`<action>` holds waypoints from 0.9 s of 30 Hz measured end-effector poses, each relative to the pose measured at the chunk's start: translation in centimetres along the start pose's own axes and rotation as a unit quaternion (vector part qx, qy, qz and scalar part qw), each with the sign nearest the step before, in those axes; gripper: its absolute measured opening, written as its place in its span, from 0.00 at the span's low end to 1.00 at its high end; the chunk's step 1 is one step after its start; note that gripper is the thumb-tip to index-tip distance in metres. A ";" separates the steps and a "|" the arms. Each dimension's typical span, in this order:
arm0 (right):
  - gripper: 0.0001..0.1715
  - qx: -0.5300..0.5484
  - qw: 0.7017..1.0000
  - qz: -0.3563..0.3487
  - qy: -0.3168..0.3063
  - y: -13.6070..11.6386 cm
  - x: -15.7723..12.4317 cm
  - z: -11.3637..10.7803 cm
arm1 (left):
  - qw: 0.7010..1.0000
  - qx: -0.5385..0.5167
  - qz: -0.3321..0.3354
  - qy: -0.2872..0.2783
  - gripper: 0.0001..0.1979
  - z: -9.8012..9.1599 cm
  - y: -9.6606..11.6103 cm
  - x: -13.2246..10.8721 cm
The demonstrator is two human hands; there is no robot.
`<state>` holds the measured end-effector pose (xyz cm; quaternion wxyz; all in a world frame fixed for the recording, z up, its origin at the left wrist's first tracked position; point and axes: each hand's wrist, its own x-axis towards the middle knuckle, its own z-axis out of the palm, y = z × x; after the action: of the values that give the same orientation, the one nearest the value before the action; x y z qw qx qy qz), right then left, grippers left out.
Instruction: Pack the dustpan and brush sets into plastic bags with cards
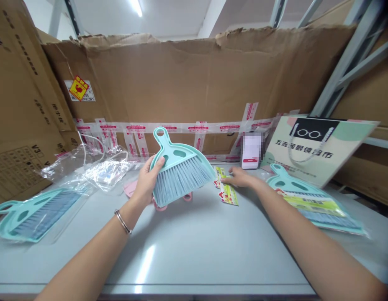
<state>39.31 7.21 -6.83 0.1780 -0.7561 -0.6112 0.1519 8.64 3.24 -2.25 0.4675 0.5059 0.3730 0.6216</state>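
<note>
A teal dustpan (178, 152) with a brush of blue-grey bristles nested in it is raised above the table in my left hand (146, 179). My left thumb lies over its front left edge, the fingers behind; its looped handle points up. To the right, my right hand (240, 177) reaches in low, its fingertips closed at the upper end of a yellow-green label card (229, 195). Another label card (219, 172) lies just behind it. Pink items, one a pink dustpan-like piece (130, 189), are partly hidden behind my left hand and the raised set.
A bagged teal dustpan set (39, 213) lies left, and another with a label (316, 200) right. Crumpled clear plastic bags (102, 167) sit at back left. A phone (250, 151) and paper bag (316, 146) stand before a large cardboard box (181, 83).
</note>
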 end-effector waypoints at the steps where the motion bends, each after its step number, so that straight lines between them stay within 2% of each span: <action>1: 0.37 -0.007 1.000 0.007 -0.006 0.3 0.2 0.3 | 1.000 0.001 0.001 0.001 0.20 0.0 0.0 0.0; 4: 0.37 -0.006 0.999 0.015 -0.035 0.6 0.4 0.5 | 1.000 0.013 -0.005 -0.002 0.19 0.2 -0.1 -0.1; 7: 0.27 0.011 0.998 0.010 -0.062 0.6 0.4 0.1 | 1.000 0.021 -0.011 -0.016 0.19 0.2 -0.3 -0.2; 9: 0.21 0.029 0.998 -0.004 -0.059 0.4 0.2 -0.3 | 0.999 0.029 -0.016 -0.023 0.20 0.2 -0.4 -0.3; 12: 0.18 0.065 0.997 -0.035 -0.031 -0.4 -0.7 -1.8 | 0.999 0.033 -0.024 -0.016 0.22 0.1 -0.4 -0.2; 15: 0.16 0.129 0.988 -0.080 -0.016 -2.2 -3.0 -4.5 | 0.999 0.016 -0.035 -0.004 0.23 0.1 -0.4 0.0; 16: 0.17 0.180 0.978 -0.108 -0.020 -3.0 -4.1 -5.5 | 0.999 0.007 -0.043 -0.001 0.23 0.1 -0.4 0.0; 17: 0.17 0.282 0.946 -0.155 -0.027 -3.9 -5.3 -6.4 | 0.999 -0.002 -0.052 0.000 0.24 0.1 -0.4 0.0; 20: 0.20 0.518 0.817 -0.247 -0.057 -6.6 -8.6 -7.7 | 0.996 -0.024 -0.085 -0.002 0.25 0.4 -0.2 -0.1; 21: 0.20 0.547 0.793 -0.257 -0.076 -7.5 -9.4 -7.4 | 0.995 -0.029 -0.093 -0.002 0.25 0.5 -0.1 -0.2; 22: 0.20 0.552 0.786 -0.258 -0.105 -8.3 -10.0 -6.9 | 0.995 -0.035 -0.098 -0.005 0.25 0.6 0.0 -0.4; 25: 0.18 0.510 0.813 -0.217 -0.177 -10.3 -10.3 -4.1 | 0.991 -0.061 -0.116 -0.039 0.27 1.0 0.3 -0.9; 27: 0.17 0.502 0.833 -0.170 -0.157 -11.1 -9.7 -2.2 | 0.984 -0.085 -0.135 -0.075 0.29 1.2 0.6 -1.2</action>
<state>28.64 -0.41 0.33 0.4582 -0.4126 -0.5896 0.5217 9.78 1.94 -1.75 0.6150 0.4542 0.3480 0.5425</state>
